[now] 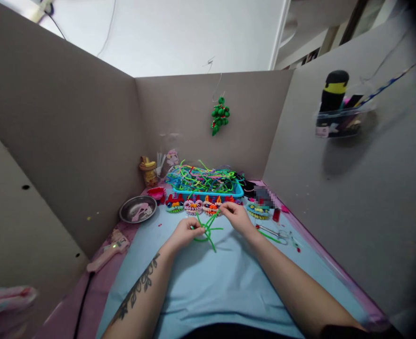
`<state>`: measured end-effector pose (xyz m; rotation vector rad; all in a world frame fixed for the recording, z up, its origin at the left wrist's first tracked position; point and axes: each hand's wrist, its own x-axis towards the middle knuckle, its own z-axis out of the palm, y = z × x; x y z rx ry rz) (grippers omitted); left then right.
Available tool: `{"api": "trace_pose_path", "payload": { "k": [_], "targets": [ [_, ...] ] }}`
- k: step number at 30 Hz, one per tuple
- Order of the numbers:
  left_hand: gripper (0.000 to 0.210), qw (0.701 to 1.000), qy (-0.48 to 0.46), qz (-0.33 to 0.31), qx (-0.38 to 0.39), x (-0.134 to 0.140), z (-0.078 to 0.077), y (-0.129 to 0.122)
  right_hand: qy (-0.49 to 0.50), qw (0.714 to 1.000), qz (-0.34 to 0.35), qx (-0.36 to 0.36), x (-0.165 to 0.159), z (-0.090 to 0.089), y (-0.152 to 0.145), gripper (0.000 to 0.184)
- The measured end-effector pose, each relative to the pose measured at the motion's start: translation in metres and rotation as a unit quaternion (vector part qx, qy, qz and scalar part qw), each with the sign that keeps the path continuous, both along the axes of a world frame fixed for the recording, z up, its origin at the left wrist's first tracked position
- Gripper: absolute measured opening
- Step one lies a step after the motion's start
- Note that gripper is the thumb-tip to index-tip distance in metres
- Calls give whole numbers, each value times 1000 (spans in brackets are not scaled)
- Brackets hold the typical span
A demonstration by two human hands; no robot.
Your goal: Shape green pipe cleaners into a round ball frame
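Bright green cords (208, 231), crossed and looped together with several loose ends, are held up over the blue cloth. My left hand (187, 231) pinches the bundle at its left side between thumb and fingers. Higher and to the right, my right hand (236, 216) is closed on the tip of one cord end. Behind the hands stands a row of small colourful braided faces, among them a pink one (193, 205) and an orange one (212, 205). A blue-and-yellow face (258, 211) sits apart, right of my right hand.
A blue basket (208, 194) piled with colourful cords stands at the back. At left are a metal bowl (125, 215) and a pink corded tool (108, 254). Scissors (281, 235) and a green cord piece (269, 237) lie at right. Grey panels (211, 84) enclose three sides.
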<state>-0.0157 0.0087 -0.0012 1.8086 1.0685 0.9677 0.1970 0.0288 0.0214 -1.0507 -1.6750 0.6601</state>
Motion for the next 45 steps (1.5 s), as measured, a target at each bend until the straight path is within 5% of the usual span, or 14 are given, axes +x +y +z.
{"api": "trace_pose_path", "payload": {
  "k": [10, 16, 20, 28, 33, 36, 40, 42, 45],
  "targets": [
    [27, 999, 18, 7, -31, 8, 0, -2, -56, 982, -26, 181, -5, 14, -21, 17],
    [29, 997, -32, 10, -75, 8, -4, -1, -49, 980, -48, 188, -2, 15, -22, 16],
    [23, 999, 20, -7, -39, 12, -2, -5, -108, 975, -11, 194, 0, 17, -15, 16],
    [15, 992, 125, -15, 28, 22, -3, -13, -321, 869, 78, 368, -25, 42, -6, 18],
    [12, 988, 142, -18, 54, 22, -8, -12, -395, 827, 64, 396, -39, 45, 3, 19],
    [14, 991, 115, 15, 72, 19, -9, -6, -357, 845, 26, 398, -37, 47, -3, 16],
    [20, 983, 26, 146, 106, 10, -4, 1, -168, 911, -105, 363, -26, 41, -23, 43],
    [22, 977, -3, 184, 108, 8, 0, 1, -58, 939, -178, 287, -22, 30, -28, 39],
    [26, 973, -25, 205, 100, 8, 4, -2, 6, 970, -189, 150, -25, 4, -25, 37]
  ]
}}
